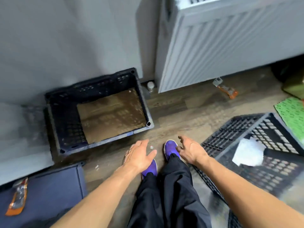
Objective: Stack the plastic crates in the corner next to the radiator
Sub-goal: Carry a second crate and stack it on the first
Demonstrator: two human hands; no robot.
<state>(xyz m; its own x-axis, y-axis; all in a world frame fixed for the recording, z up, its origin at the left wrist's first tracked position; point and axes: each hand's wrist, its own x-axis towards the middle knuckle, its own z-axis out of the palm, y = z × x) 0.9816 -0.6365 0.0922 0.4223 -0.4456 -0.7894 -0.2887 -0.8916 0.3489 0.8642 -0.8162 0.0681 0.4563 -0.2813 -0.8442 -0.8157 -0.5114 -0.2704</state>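
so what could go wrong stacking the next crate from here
The crate on the right holds loose white paper, which could fall out or get trapped when lifted. The cardboard sheet lying in the corner crate might buckle and stop the next crate seating flat. The orange wrapper on the floor by the radiator could be a slip hazard.

both hands outstretched, empty

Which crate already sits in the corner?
Start at the white radiator; left of its end, the grey walls meet. The dark crate stands on the floor there, open side up. Unlike the crate at right holding white paper, it has a brown sheet on its bottom.
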